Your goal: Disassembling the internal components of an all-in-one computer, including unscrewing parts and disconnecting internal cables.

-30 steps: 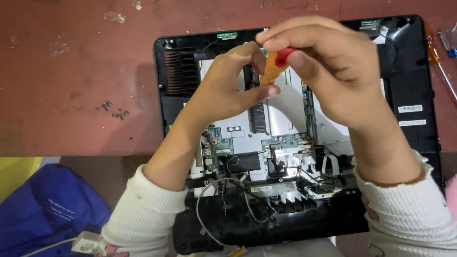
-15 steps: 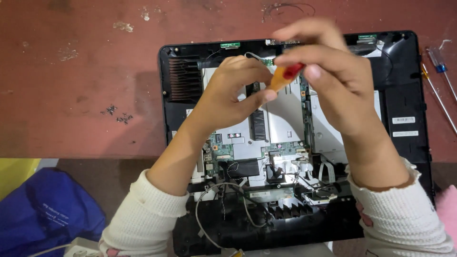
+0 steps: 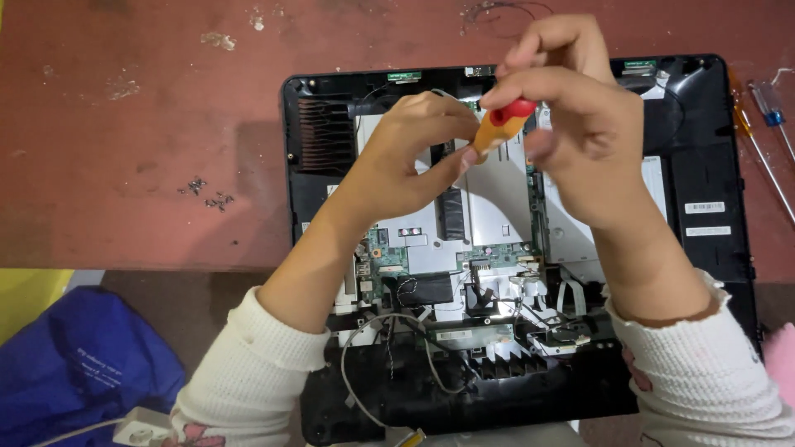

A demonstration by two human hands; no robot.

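Orange and red, the small plastic handle of a screwdriver (image 3: 505, 124) is sitting between both hands, above the upper middle of the opened black all-in-one computer (image 3: 704, 165) that is lying face down on the red table (image 3: 149, 124). The right hand (image 3: 580, 132) is closing its fingers around the handle top; the left hand (image 3: 414, 161) is pinching the lower part with thumb and fingertips. Compared with a moment ago, the hands are sitting slightly lower and more to the centre of the view, and the grip is looking the same, so the turning work seems to be continuing. The screwdriver tip and the screw under it are hidden by the fingers. Loose tiny dark screws (image 3: 207, 194) are lying on the table at the left, and two more screwdrivers (image 3: 766, 132) at the right edge are partly cut off.
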